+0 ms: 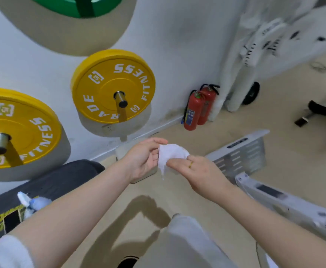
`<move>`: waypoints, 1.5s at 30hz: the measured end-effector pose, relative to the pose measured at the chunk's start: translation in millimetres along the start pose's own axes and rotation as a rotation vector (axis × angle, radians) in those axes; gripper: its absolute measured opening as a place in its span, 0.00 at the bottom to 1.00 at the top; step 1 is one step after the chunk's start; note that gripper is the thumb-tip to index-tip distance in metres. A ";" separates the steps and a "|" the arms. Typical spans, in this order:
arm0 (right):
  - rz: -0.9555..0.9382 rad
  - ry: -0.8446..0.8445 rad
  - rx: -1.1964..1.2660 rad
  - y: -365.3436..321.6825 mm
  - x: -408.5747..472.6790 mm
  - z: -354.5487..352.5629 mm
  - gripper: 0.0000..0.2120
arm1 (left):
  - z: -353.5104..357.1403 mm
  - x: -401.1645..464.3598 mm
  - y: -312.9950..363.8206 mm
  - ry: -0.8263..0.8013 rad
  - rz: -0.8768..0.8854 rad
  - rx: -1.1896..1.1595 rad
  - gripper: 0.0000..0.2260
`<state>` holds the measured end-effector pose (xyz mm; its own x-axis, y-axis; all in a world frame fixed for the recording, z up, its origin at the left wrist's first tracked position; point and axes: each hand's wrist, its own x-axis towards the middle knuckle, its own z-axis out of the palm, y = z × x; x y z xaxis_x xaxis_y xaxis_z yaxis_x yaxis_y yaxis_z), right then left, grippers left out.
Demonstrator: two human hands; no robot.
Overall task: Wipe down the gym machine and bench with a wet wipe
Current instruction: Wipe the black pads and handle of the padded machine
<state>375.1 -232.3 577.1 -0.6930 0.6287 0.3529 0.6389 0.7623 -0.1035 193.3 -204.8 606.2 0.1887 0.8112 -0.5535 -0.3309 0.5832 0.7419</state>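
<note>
Hands (144,157) (197,171) pinch wipe (172,153) above floor (206,136).

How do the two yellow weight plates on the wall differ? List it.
The nearer yellow plate hangs lower left and is cut off by the frame edge; the farther yellow plate hangs higher, to its right, and shows whole. The nearer one looks larger. Both sit on metal pegs and read FITNESS in white.

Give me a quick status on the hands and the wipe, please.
Left hand and right hand both pinching the white wet wipe, held up over the floor. Dark bench pad at lower left, untouched. Nothing in the way.
</note>
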 end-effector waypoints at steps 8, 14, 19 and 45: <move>0.552 0.134 0.258 -113.2 -126.4 -20.3 0.16 | 16.2 -67.3 -78.7 -0.305 0.068 0.747 0.09; 1.004 0.195 0.712 -147.0 -197.6 -76.9 0.24 | 84.4 -106.5 -119.6 -0.778 0.147 1.008 0.10; 1.241 0.213 0.662 -179.1 -276.0 -109.5 0.07 | 139.3 -136.3 -163.3 -0.860 0.183 1.074 0.08; 1.274 0.300 -0.030 -230.9 -690.5 -204.2 0.15 | 430.8 -291.0 -495.6 -0.942 -0.703 0.714 0.38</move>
<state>774.3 -873.7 547.2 0.4978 0.8400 0.2158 0.7964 -0.3443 -0.4972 700.7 -711.2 562.6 0.7617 -0.1057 -0.6393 0.5830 0.5422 0.6050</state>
